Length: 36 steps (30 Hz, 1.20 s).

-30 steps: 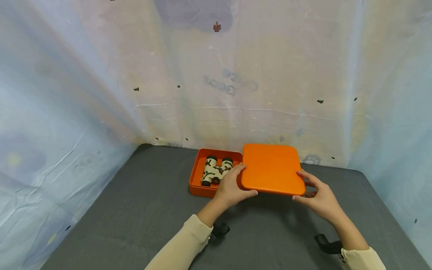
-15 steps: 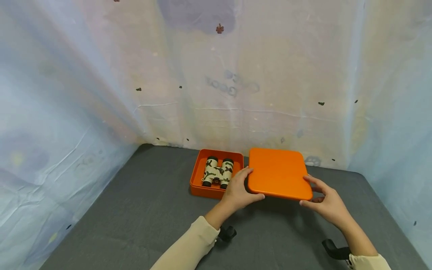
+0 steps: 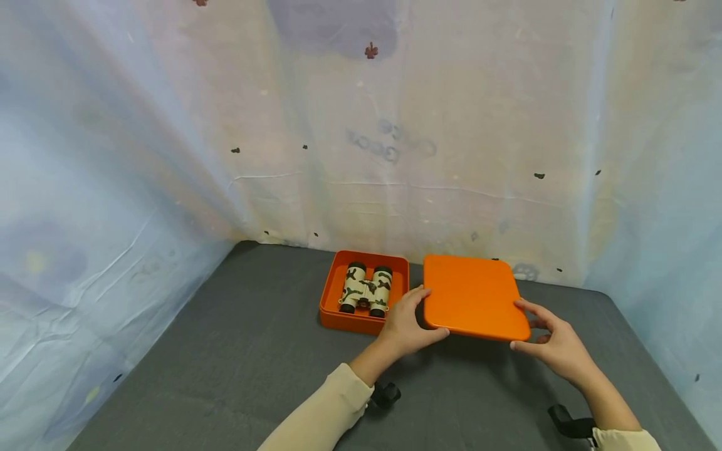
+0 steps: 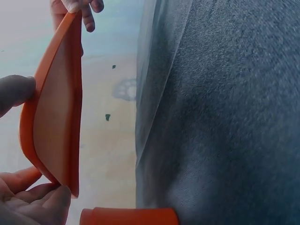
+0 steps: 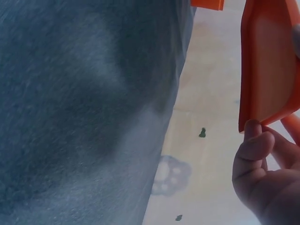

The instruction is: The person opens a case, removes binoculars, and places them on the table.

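Note:
An orange lid [image 3: 474, 297] is held above the table, gripped at its two sides. My left hand [image 3: 405, 324] pinches its left edge, thumb at the near side. The right hand [image 3: 555, 344] grips the lid's right edge near the front corner. In the left wrist view the hollow underside of the lid [image 4: 58, 103] shows, with left fingers [image 4: 35, 199] on its rim. The right wrist view shows right fingers [image 5: 255, 143] at the lid's rim. To the left, an open orange box [image 3: 350, 322] stands on the table, with camouflage binoculars [image 3: 366, 291] lying inside.
A dark grey cloth covers the table [image 3: 237, 363]. Behind it hangs a pale patterned curtain [image 3: 451, 125], close to the back edge, and more curtain [image 3: 84, 250] runs along the left side. Black straps [image 3: 386, 396] sit at the wrists.
Both hands have carried the lid right and a little nearer, away from the box. More of the binoculars and the box's right side shows now.

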{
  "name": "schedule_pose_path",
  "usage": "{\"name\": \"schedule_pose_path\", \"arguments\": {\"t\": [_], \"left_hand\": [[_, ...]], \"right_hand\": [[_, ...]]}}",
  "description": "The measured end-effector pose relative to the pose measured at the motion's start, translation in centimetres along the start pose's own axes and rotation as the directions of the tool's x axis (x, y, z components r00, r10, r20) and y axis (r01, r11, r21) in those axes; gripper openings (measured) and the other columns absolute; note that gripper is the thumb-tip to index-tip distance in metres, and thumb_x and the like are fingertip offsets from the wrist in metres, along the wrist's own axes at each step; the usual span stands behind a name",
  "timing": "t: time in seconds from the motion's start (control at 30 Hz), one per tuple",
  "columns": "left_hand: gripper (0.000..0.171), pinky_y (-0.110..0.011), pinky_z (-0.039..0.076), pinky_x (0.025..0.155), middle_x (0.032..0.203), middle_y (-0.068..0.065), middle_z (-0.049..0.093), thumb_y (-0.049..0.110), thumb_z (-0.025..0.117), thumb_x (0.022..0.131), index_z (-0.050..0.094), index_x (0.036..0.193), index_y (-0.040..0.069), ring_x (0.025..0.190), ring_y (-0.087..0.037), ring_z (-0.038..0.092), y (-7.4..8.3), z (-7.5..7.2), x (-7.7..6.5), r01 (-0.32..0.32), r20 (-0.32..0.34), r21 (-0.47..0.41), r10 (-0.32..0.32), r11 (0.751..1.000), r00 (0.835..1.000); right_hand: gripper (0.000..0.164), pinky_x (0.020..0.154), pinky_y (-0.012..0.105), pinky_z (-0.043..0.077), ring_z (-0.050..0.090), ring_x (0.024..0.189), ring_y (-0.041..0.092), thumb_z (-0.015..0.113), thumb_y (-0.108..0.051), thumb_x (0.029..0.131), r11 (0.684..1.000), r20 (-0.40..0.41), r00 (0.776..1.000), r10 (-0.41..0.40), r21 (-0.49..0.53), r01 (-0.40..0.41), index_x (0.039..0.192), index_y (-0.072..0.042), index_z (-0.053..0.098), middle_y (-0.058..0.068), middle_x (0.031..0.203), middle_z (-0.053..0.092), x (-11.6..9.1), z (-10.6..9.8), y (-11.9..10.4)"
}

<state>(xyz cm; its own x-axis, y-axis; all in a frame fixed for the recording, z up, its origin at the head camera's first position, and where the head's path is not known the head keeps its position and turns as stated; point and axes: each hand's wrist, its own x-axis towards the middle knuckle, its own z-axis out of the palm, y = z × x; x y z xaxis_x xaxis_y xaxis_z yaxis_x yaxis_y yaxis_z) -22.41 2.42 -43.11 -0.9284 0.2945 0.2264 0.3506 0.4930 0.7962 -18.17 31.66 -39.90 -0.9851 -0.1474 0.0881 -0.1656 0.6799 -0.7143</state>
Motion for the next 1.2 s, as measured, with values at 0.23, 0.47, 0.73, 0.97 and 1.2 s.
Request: {"name": "schedule_pose_path", "arguments": {"t": [0.23,0.47,0.73,0.97,1.2], "left_hand": [[0.077,-0.042,0.041,0.110,0.154,-0.001,0.038,0.040,0.078,0.077,0.046,0.143,0.015,0.139,-0.022,0.041,-0.2,0.9,0.3,-0.002,0.029,0.016,0.001,1.000,1.000],[0.078,-0.041,0.041,0.109,0.153,-0.002,0.039,0.038,0.080,0.076,0.047,0.142,0.014,0.138,-0.023,0.042,-0.3,2.0,0.6,0.017,0.029,0.013,-0.017,1.000,0.999],[0.078,-0.039,0.041,0.109,0.153,-0.001,0.040,0.039,0.080,0.075,0.047,0.142,0.015,0.137,-0.021,0.043,-0.8,3.1,0.8,0.037,0.017,0.010,-0.037,0.999,0.999],[0.079,-0.038,0.040,0.110,0.153,-0.001,0.040,0.037,0.081,0.075,0.048,0.142,0.014,0.138,-0.020,0.042,-1.0,3.9,1.1,0.056,0.022,0.023,-0.056,0.998,0.998],[0.079,-0.039,0.039,0.111,0.154,-0.001,0.038,0.038,0.080,0.076,0.046,0.143,0.014,0.139,-0.021,0.041,-1.0,4.7,1.4,0.084,0.039,0.041,-0.086,0.996,0.996]], "right_hand": [[0.082,0.066,0.025,0.056,0.052,0.090,-0.012,0.080,-0.020,0.079,1.000,0.005,1.000,0.000,-0.001,0.000,0.148,-0.009,0.038,0.024,0.142,0.043,0.1,-0.1,0.8],[0.082,0.067,0.025,0.056,0.048,0.091,-0.017,0.080,-0.019,0.078,1.000,0.015,1.000,0.015,-0.015,-0.015,0.147,-0.008,0.038,0.024,0.145,0.041,0.2,-0.1,1.6],[0.082,0.067,0.025,0.055,0.055,0.111,0.041,0.081,-0.018,0.077,0.999,0.030,0.999,0.021,-0.046,-0.019,0.146,-0.006,0.038,0.028,0.148,0.035,0.5,-0.2,2.1],[0.082,0.067,0.026,0.054,0.052,0.114,0.044,0.081,-0.017,0.077,0.997,0.042,0.998,0.041,-0.068,-0.038,0.147,-0.006,0.038,0.030,0.148,0.033,0.6,-0.2,2.7],[0.083,0.068,0.031,0.055,0.048,0.118,0.050,0.080,-0.018,0.077,0.995,0.062,0.996,0.062,-0.078,-0.057,0.147,-0.004,0.038,0.033,0.148,0.031,0.9,-0.3,3.3]]}}
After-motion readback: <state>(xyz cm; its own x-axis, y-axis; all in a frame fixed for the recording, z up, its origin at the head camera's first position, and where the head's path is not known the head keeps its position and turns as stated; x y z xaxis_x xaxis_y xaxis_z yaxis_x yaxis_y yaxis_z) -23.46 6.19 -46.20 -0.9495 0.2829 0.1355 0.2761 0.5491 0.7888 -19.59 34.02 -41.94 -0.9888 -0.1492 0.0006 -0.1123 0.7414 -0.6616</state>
